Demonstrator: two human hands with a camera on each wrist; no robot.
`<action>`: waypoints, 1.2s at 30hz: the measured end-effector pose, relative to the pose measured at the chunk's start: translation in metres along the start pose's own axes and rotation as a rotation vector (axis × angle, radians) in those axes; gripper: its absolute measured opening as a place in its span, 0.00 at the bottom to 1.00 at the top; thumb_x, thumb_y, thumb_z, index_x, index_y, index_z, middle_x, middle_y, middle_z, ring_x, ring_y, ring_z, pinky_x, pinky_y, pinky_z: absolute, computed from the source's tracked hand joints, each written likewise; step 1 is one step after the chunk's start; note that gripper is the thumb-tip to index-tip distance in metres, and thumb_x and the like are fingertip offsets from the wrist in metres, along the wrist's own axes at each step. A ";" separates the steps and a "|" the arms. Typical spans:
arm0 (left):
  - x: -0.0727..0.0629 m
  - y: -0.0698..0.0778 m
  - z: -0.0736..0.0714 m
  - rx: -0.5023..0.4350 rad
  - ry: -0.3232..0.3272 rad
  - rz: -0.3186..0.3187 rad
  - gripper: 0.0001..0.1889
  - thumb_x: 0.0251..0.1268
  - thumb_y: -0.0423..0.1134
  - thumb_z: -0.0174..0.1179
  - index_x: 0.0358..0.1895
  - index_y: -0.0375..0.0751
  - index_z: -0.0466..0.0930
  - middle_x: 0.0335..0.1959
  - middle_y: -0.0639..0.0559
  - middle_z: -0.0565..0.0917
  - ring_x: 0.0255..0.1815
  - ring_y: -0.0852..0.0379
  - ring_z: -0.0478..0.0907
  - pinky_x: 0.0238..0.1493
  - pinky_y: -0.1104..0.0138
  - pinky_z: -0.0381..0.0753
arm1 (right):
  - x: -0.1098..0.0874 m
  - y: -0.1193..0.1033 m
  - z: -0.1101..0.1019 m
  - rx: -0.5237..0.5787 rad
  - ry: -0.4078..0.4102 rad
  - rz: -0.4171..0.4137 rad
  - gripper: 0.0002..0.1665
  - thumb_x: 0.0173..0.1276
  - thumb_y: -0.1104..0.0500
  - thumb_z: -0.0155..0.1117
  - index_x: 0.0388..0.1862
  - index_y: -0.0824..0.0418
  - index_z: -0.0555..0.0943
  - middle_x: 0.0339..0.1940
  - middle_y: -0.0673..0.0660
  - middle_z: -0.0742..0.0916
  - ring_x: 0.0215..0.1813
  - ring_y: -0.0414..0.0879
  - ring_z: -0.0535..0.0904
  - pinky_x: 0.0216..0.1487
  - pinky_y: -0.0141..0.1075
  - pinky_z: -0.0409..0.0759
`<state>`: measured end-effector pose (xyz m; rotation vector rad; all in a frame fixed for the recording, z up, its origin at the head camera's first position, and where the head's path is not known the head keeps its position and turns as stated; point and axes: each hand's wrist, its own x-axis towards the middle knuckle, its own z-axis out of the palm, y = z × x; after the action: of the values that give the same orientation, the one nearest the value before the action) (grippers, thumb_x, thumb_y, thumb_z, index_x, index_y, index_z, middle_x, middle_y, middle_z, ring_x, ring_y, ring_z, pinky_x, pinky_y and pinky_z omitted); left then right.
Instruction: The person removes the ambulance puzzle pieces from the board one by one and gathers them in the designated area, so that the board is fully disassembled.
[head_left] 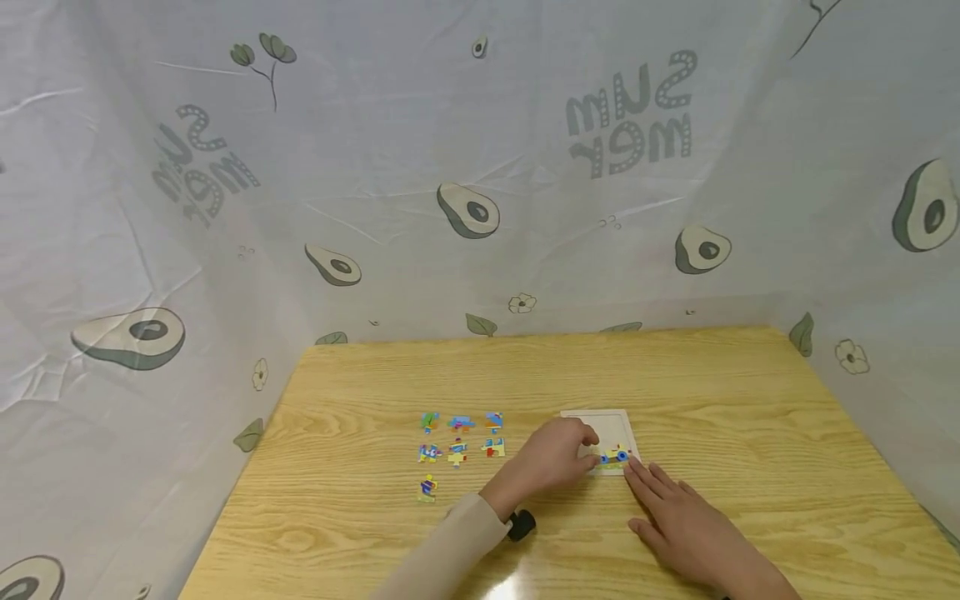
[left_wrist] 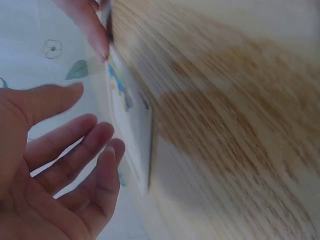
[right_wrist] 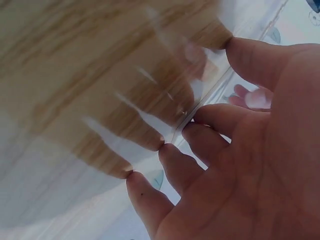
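Note:
A square white puzzle tray point(head_left: 628, 425) lies on the table with joined picture pieces point(head_left: 617, 456) showing blue wheels along its near side. Over the tray's left part is my left hand point(head_left: 553, 454), its thumb and fingers loosely bent and apart. Nothing shows between them in the left wrist view, where the hand point(left_wrist: 65, 165) is beside the tray point(left_wrist: 142, 150). My right hand point(head_left: 686, 525) rests with straightened fingers at the tray's near right corner. In the right wrist view, fingertips point(right_wrist: 142, 187) touch the tabletop.
Several loose jigsaw pieces point(head_left: 457, 454) lie in rows on the wooden table point(head_left: 337, 433), left of the left hand. A dark band with a black block point(head_left: 521, 525) is on the left wrist. A printed cloth point(head_left: 405, 275) hangs behind and along both sides.

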<state>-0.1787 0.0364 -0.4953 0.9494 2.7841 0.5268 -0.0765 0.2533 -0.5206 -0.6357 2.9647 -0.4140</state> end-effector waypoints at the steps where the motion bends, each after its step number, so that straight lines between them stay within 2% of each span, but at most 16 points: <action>1: 0.002 0.000 0.001 0.008 -0.007 -0.009 0.16 0.72 0.47 0.69 0.57 0.47 0.89 0.52 0.58 0.90 0.52 0.65 0.86 0.52 0.75 0.83 | 0.000 0.000 0.000 0.005 0.003 -0.002 0.40 0.77 0.42 0.64 0.79 0.62 0.71 0.81 0.61 0.74 0.78 0.65 0.73 0.68 0.67 0.75; 5: 0.007 0.000 0.006 0.026 -0.040 -0.039 0.17 0.69 0.48 0.71 0.57 0.49 0.89 0.45 0.60 0.89 0.40 0.69 0.81 0.42 0.78 0.79 | 0.000 0.000 -0.001 0.007 0.014 -0.017 0.40 0.76 0.43 0.65 0.79 0.64 0.71 0.80 0.62 0.75 0.77 0.65 0.74 0.69 0.66 0.75; 8: 0.010 0.000 0.011 0.054 -0.046 -0.026 0.10 0.69 0.47 0.71 0.48 0.49 0.91 0.35 0.61 0.83 0.30 0.69 0.71 0.32 0.78 0.71 | -0.001 0.000 -0.003 -0.001 0.017 -0.026 0.40 0.76 0.44 0.65 0.78 0.64 0.72 0.79 0.63 0.76 0.77 0.65 0.74 0.70 0.63 0.75; 10: 0.012 0.000 0.013 0.071 -0.034 -0.007 0.05 0.69 0.45 0.70 0.39 0.50 0.90 0.29 0.62 0.77 0.29 0.69 0.65 0.29 0.77 0.65 | 0.000 0.000 -0.004 -0.005 0.012 -0.028 0.40 0.76 0.45 0.66 0.78 0.65 0.72 0.79 0.63 0.76 0.77 0.64 0.74 0.70 0.61 0.76; 13: 0.014 0.000 0.015 0.083 -0.021 0.017 0.08 0.69 0.44 0.69 0.31 0.49 0.86 0.24 0.60 0.72 0.28 0.66 0.63 0.28 0.76 0.61 | 0.001 0.000 -0.007 -0.006 -0.002 -0.030 0.40 0.75 0.45 0.67 0.77 0.65 0.72 0.79 0.63 0.76 0.77 0.64 0.74 0.70 0.59 0.76; 16: 0.014 -0.001 0.017 0.067 -0.015 0.016 0.06 0.70 0.44 0.69 0.37 0.48 0.91 0.28 0.61 0.80 0.32 0.69 0.70 0.33 0.79 0.68 | 0.003 -0.001 -0.009 0.003 -0.015 -0.031 0.41 0.74 0.45 0.68 0.77 0.66 0.73 0.79 0.64 0.76 0.76 0.64 0.75 0.69 0.59 0.77; 18: 0.013 -0.001 0.017 0.035 -0.016 0.001 0.09 0.70 0.44 0.70 0.46 0.47 0.93 0.36 0.60 0.88 0.39 0.70 0.77 0.41 0.80 0.74 | 0.004 -0.001 -0.010 0.009 -0.025 -0.026 0.41 0.74 0.45 0.68 0.77 0.66 0.73 0.79 0.64 0.76 0.76 0.64 0.75 0.69 0.59 0.77; 20: 0.013 -0.002 0.018 -0.013 -0.019 -0.023 0.13 0.69 0.44 0.71 0.53 0.46 0.92 0.46 0.59 0.91 0.46 0.70 0.82 0.48 0.79 0.79 | 0.004 -0.002 -0.011 0.012 -0.025 -0.027 0.41 0.73 0.45 0.69 0.77 0.67 0.73 0.78 0.65 0.76 0.76 0.65 0.75 0.69 0.60 0.77; 22: 0.012 -0.002 0.018 -0.069 -0.024 -0.046 0.14 0.69 0.43 0.71 0.55 0.45 0.91 0.50 0.57 0.91 0.48 0.69 0.83 0.49 0.79 0.80 | 0.004 -0.002 -0.011 0.006 -0.018 -0.028 0.41 0.73 0.45 0.69 0.76 0.67 0.73 0.78 0.65 0.77 0.75 0.65 0.76 0.68 0.59 0.78; 27: 0.014 -0.003 0.015 -0.173 -0.039 -0.093 0.13 0.67 0.41 0.73 0.52 0.43 0.91 0.46 0.57 0.90 0.40 0.71 0.79 0.44 0.79 0.79 | 0.005 -0.003 -0.011 -0.006 0.005 -0.019 0.40 0.71 0.46 0.71 0.75 0.65 0.74 0.76 0.63 0.78 0.74 0.63 0.77 0.66 0.58 0.80; 32: 0.020 -0.003 0.013 -0.183 -0.064 -0.120 0.11 0.63 0.40 0.75 0.46 0.42 0.91 0.37 0.57 0.88 0.32 0.69 0.74 0.39 0.78 0.77 | 0.007 -0.005 -0.012 0.014 -0.013 -0.007 0.41 0.71 0.47 0.72 0.75 0.66 0.74 0.77 0.64 0.78 0.75 0.64 0.77 0.66 0.58 0.80; 36: 0.022 -0.003 0.013 -0.210 -0.068 -0.142 0.11 0.61 0.39 0.76 0.46 0.41 0.91 0.35 0.58 0.87 0.30 0.69 0.73 0.38 0.79 0.76 | 0.007 -0.006 -0.012 0.017 -0.005 -0.006 0.41 0.70 0.47 0.73 0.75 0.66 0.75 0.76 0.65 0.79 0.75 0.65 0.76 0.67 0.59 0.78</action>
<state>-0.1942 0.0511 -0.5087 0.7057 2.6459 0.7320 -0.0822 0.2484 -0.5080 -0.6424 2.9517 -0.4367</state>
